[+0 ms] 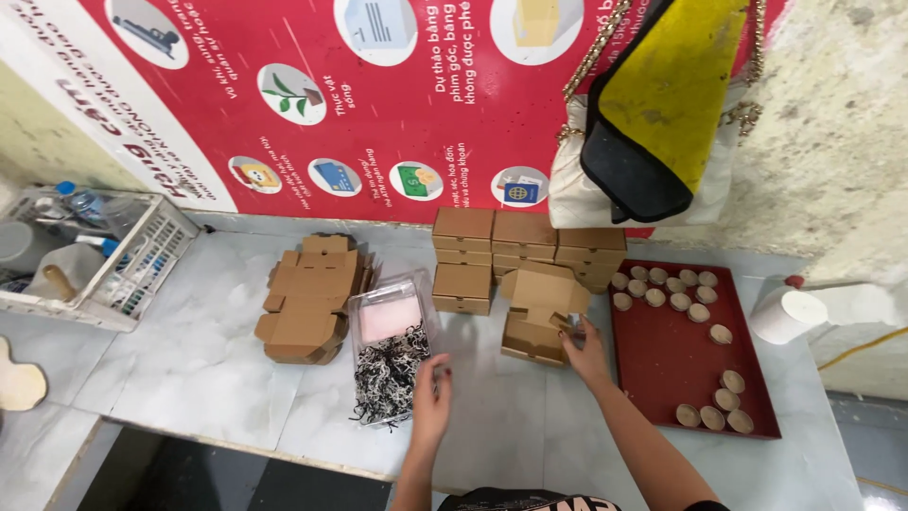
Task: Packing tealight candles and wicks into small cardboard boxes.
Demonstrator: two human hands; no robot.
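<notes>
While my right hand (586,355) pinches the front flap of the open cardboard box (539,317), its long axis running left-right, my left hand (433,397) hovers with loosely curled fingers beside the clear tray of shredded paper (390,364), left of the box.

Left hand (430,402) fingers curled, right hand (586,352) extended forward, pinching

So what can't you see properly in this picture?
Head view only:
- Open box: inside hidden by its flap and the right hand.
- Left hand: fingertips blurred at the tray of shreds; grip unclear.
- Round discs: too small to identify.
- Basket: cut off by the left edge.
</notes>
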